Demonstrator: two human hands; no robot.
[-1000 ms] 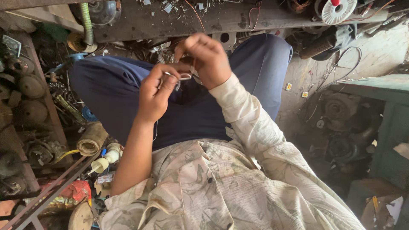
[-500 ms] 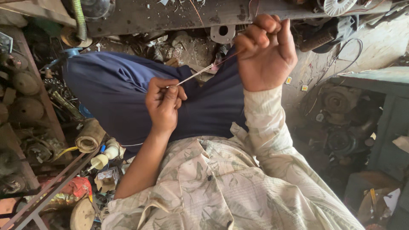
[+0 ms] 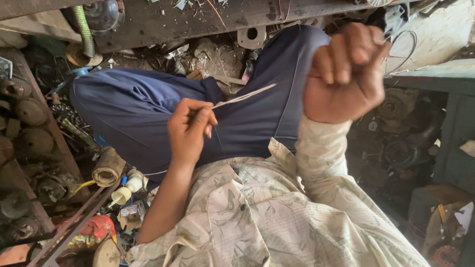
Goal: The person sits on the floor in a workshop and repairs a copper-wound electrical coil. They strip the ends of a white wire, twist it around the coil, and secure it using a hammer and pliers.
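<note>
The left hand (image 3: 190,129) pinches one end of a thin pale strip (image 3: 245,96). The right hand (image 3: 346,74), a closed fist, grips the far end. Best pull slow, keeping it tight between both hands.

Thin pale wire (image 3: 245,95) stretched taut, slanting upward.

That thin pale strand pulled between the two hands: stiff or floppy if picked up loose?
The pale strand runs straight from the left hand toward the fisted right hand, so it looks taut, not rigid. Probably floppy once released. It is very thin, so likely light and hard to pinch.
</note>
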